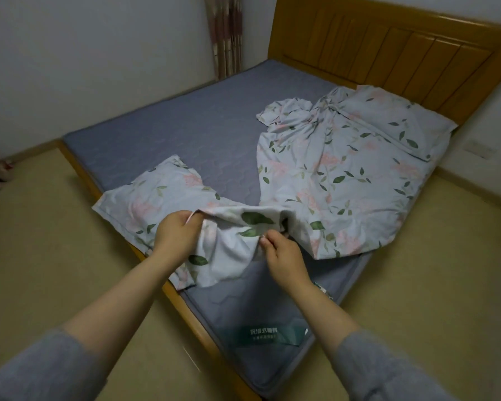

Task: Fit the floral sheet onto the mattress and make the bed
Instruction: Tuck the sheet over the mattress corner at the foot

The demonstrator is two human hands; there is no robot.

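Note:
The floral sheet, pale with pink flowers and green leaves, lies crumpled across the right half of the bare grey mattress. A bunched part of it reaches the near edge of the bed. My left hand grips that edge of the fabric from the left. My right hand pinches the same fabric a little to the right, and the cloth is stretched between both hands. A floral pillow lies under the cloth by my left hand. A second floral pillow rests near the headboard.
The wooden headboard stands at the far right and the wooden bed frame runs along the near side. A green label sits on the mattress corner. Beige floor surrounds the bed; a curtain hangs in the far corner.

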